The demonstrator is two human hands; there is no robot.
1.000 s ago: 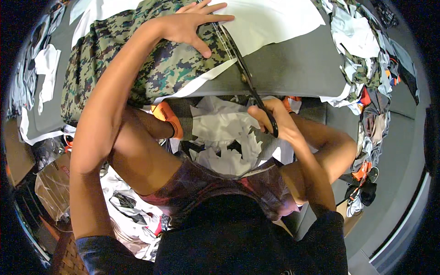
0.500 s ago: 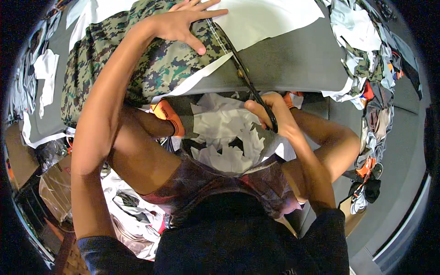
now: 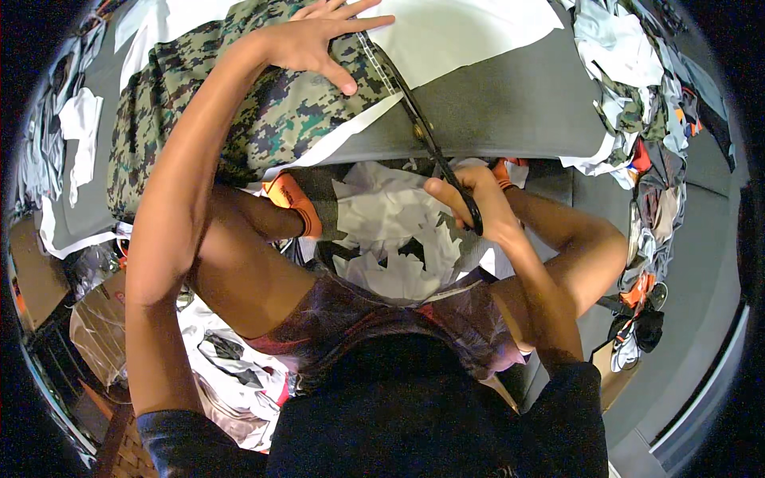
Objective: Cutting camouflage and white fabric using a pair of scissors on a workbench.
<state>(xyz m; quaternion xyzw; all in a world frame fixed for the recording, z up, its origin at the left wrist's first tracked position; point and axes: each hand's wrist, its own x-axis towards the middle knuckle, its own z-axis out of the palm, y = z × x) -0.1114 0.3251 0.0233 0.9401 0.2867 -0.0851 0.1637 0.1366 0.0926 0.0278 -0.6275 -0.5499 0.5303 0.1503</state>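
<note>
My left hand (image 3: 323, 46) lies flat with spread fingers on digital-camouflage fabric (image 3: 279, 119) at the far side of a grey padded surface. White paper or cloth (image 3: 470, 36) extends from beneath the fabric to the right. Closed round the handles of long, dark scissors (image 3: 417, 117) is my right hand (image 3: 484, 205), nearer to me. The blades run up and left along the right edge of the camouflage fabric, where a pale marked strip (image 3: 374, 60) shows. Their tips end close to my left fingers, and I cannot tell how far apart the blades are.
White scraps (image 3: 390, 199) fill a container between my legs. Orange socks (image 3: 291, 201) show under the near edge of the grey surface (image 3: 502, 111). Cloth offcuts (image 3: 625, 56) heap along the right, with more clothing at far left. A cardboard box (image 3: 36, 275) stands lower left.
Very little differs. My right hand and the scissors' handles have shifted slightly toward me, while my left hand stays spread on the fabric.
</note>
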